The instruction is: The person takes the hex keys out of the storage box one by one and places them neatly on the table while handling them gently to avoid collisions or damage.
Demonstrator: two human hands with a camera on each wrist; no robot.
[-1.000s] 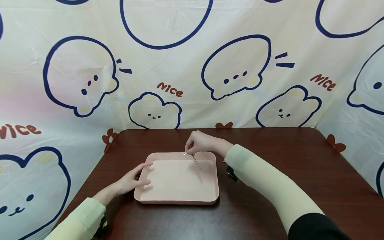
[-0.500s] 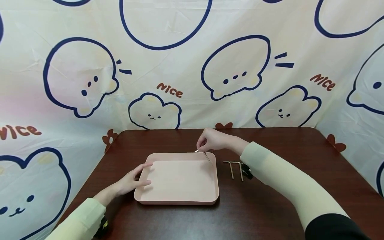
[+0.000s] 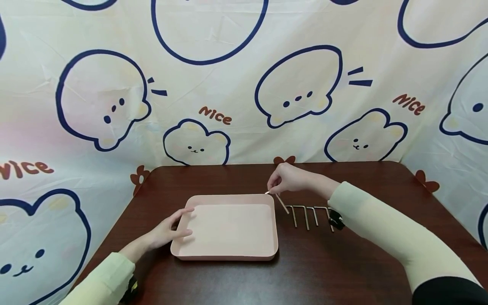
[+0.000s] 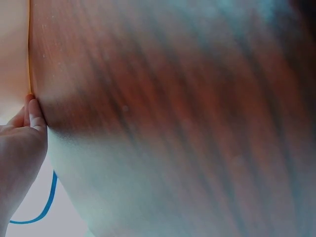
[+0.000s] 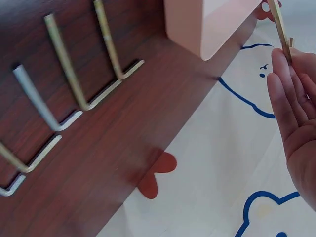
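Observation:
My right hand (image 3: 291, 178) pinches an L-shaped hex key (image 3: 282, 204) just beyond the tray's far right corner. In the right wrist view its brassy shaft (image 5: 279, 24) rises from between my fingertips. My left hand (image 3: 162, 232) holds the left side of a shallow pink tray (image 3: 224, 199), with thumb and forefinger over the rim. The left wrist view shows fingers (image 4: 33, 113) against the tray's outer wall. Several hex keys, brassy and silvery, lie side by side right of the tray; one brassy key (image 5: 64, 64) lies among them, and my right forearm partly covers the row.
A dark brown wooden table (image 3: 228, 281) carries everything. Behind it and along both sides hangs a pale cloth (image 3: 244, 140) printed with blue-outlined bear faces. Black wrist cameras (image 3: 337, 219) sit below both sleeves.
The right hand moves rightward with the hex key, from over the tray to beyond its right corner. Its forearm uncovers more keys on the table. The left hand stays put.

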